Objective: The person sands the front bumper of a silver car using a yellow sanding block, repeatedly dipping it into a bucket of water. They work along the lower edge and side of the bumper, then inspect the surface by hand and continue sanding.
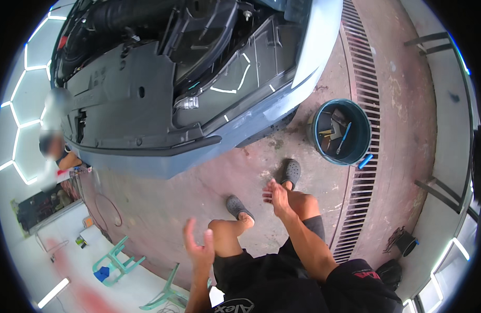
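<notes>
My left hand (200, 249) is raised above my left thigh with its thumb and fingers apart and nothing in it. Over my right knee is my right hand (277, 198), its fingers spread and a little bent, slightly blurred, with nothing visible in them. Neither hand touches the grey-blue car (198, 159) in front of me. Its hood is up, so the black plastic engine cover panel (131, 99) and a clear headlight (245, 73) show.
A dark bucket (316, 122) holding several tools stands right of the car, beside a floor drain grate (363, 104). Green plastic stools (117, 263) are at the lower left; a blue cloth (101, 274) lies on one. Another person (63, 156) is beyond the car's left corner.
</notes>
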